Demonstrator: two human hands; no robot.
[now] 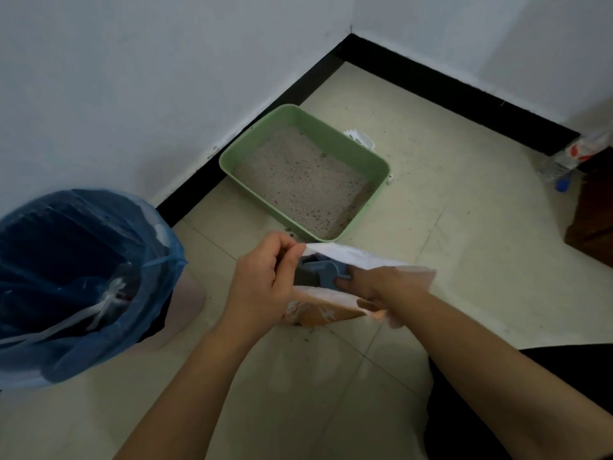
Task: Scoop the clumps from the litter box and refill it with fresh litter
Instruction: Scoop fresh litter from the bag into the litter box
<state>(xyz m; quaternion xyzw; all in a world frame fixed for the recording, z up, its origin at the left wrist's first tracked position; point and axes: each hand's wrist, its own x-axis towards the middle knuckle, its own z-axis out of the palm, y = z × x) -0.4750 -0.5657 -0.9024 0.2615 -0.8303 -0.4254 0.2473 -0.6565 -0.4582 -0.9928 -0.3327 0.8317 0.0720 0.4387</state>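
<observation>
A green litter box (371,157) with greyish litter (298,180) sits on the floor against the left wall. In front of it stands an orange and white litter bag (321,313), held open. My left hand (265,283) pinches the bag's white top edge (335,252) at the left. My right hand (378,287) reaches into the bag's mouth and grips the handle of a blue-grey scoop (318,273), which lies mostly inside the bag.
A bin lined with a blue plastic bag (83,277) stands at the left by the wall. A white slotted scoop (360,139) lies behind the litter box. A plastic bottle (570,157) and dark wooden furniture (593,220) are at the right.
</observation>
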